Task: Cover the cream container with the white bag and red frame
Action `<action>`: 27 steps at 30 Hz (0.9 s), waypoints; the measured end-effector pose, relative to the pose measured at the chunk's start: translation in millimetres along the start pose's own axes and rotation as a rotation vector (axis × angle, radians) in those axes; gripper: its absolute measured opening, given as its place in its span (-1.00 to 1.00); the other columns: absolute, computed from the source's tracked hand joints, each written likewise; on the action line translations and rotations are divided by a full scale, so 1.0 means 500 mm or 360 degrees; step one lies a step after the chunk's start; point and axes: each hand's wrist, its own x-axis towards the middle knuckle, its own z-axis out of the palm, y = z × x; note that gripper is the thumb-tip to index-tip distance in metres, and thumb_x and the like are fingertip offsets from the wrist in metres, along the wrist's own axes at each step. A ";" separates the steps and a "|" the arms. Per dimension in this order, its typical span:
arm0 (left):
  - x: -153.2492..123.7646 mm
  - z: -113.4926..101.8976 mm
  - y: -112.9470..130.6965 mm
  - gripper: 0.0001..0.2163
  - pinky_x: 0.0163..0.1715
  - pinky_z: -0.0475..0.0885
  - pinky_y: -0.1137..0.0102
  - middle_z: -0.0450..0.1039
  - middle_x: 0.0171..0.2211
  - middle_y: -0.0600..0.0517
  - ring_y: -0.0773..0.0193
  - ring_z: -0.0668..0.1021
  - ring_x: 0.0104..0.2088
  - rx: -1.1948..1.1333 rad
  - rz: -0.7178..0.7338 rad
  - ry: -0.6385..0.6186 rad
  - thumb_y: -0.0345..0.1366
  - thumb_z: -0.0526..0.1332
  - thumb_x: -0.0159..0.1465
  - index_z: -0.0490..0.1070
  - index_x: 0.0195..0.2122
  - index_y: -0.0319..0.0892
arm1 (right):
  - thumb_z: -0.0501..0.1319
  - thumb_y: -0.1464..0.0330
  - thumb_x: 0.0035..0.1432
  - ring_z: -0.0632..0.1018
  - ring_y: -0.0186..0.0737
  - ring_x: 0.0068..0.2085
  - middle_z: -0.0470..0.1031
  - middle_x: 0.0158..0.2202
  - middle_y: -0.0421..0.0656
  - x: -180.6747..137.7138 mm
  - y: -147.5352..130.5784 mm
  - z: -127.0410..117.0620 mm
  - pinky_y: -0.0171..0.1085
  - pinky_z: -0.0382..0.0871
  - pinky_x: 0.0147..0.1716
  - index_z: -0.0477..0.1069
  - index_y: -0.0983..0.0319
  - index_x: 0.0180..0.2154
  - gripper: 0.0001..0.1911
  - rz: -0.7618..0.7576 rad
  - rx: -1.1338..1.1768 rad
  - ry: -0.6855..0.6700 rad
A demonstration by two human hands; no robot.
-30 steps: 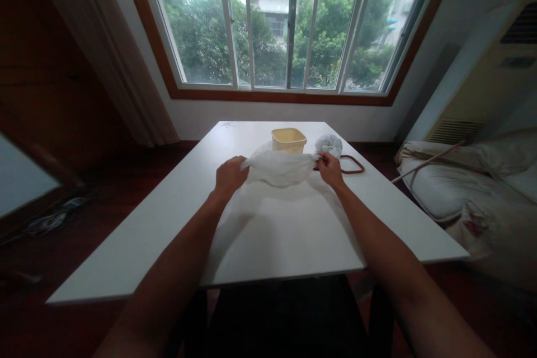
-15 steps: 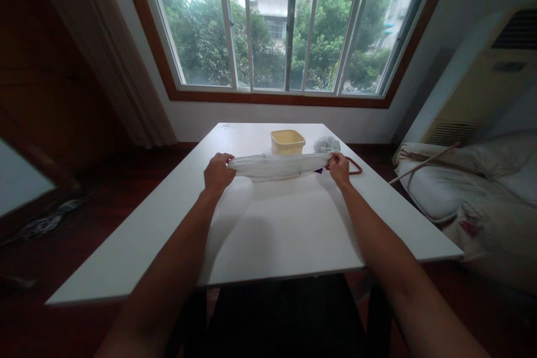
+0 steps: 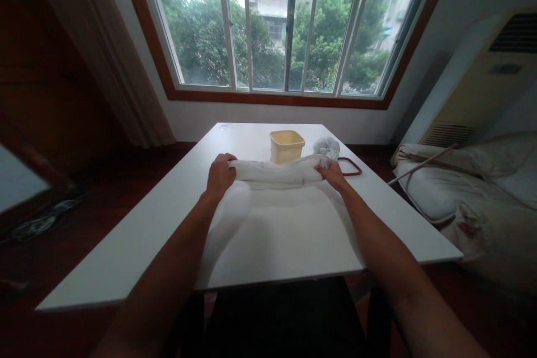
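A thin, translucent white plastic bag (image 3: 277,175) stretches sideways between my hands, folded into a long strip that sags a little in the middle. My left hand (image 3: 221,176) pinches its left end. At the other end, the fingers of my right hand (image 3: 333,173) are closed on the bunched plastic. Behind the strip stands a pale yellow square tub (image 3: 287,148), its lower part partly hidden by the bag. A crumpled whitish bundle (image 3: 326,147) lies just beyond my right hand. To the right of that hand is a reddish-brown loop (image 3: 356,172) with rounded corners.
The white table (image 3: 268,251) narrows toward the wall under a wide window (image 3: 268,28). A small clear item (image 3: 227,126) lies at its far left corner. Off the right side are pale stuffed sacks (image 3: 436,184) with a stick across them. Cables lie on the floor at left.
My right hand has moved left and slightly lower, closer to my left hand. The bag has gone from taut to slacker and hangs a bit lower; more of the tub shows.
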 end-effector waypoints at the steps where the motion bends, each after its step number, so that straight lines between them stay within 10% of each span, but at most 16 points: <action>1: 0.003 -0.001 -0.009 -0.72 -0.01 0.40 0.32 0.47 -0.15 -0.08 0.14 0.52 -0.10 0.0051 -0.0042 0.0028 -0.50 0.08 0.10 0.46 -0.20 -0.18 | 0.31 0.23 -0.12 0.45 -0.30 -0.49 0.52 -0.40 -0.15 0.003 0.007 -0.005 -0.32 0.43 -0.59 0.46 0.30 -0.28 -0.66 0.0062 0.0003 0.0065; 7: 0.008 0.001 -0.033 -0.79 -0.18 0.41 0.31 0.44 -0.22 -0.07 0.12 0.51 -0.19 0.0213 -0.0271 0.0010 -0.51 0.12 0.02 0.40 -0.32 -0.15 | 0.19 0.48 -0.14 0.44 -0.33 -0.57 0.53 -0.43 -0.14 0.007 0.029 -0.011 -0.31 0.44 -0.64 0.49 0.30 -0.33 -0.76 0.0323 -0.0257 0.0230; 12: 0.006 0.006 -0.019 -0.79 -0.21 0.41 0.30 0.52 -0.28 -0.06 0.06 0.55 -0.21 0.0023 -0.0343 -0.0260 -0.37 0.21 0.03 0.44 -0.26 -0.13 | 0.25 0.50 -0.07 0.61 -0.15 -0.29 0.61 -0.25 -0.06 0.001 0.014 -0.006 -0.14 0.56 -0.20 0.54 0.30 -0.15 -0.64 0.0116 -0.0565 -0.0094; 21: 0.005 0.006 0.023 -0.48 -0.19 0.47 0.27 0.52 -0.05 -0.11 0.14 0.57 -0.16 -0.1575 -0.0494 -0.0761 -0.22 0.36 -0.04 0.41 -0.01 -0.20 | 0.26 0.34 0.15 0.61 -0.15 -0.15 0.63 -0.12 -0.08 -0.016 0.001 0.016 -0.18 0.48 -0.09 0.57 0.23 -0.08 -0.71 -0.0252 -0.0408 -0.0551; 27: 0.019 0.016 -0.019 -0.70 -0.29 0.42 0.30 0.52 -0.34 0.00 0.20 0.51 -0.35 -0.1157 -0.0444 -0.0256 -0.18 0.31 -0.01 0.50 -0.28 -0.22 | 0.22 0.41 0.09 0.60 -0.16 -0.26 0.64 -0.23 -0.07 -0.002 0.017 0.005 -0.19 0.47 -0.19 0.59 0.28 -0.20 -0.75 -0.0229 -0.0473 -0.0357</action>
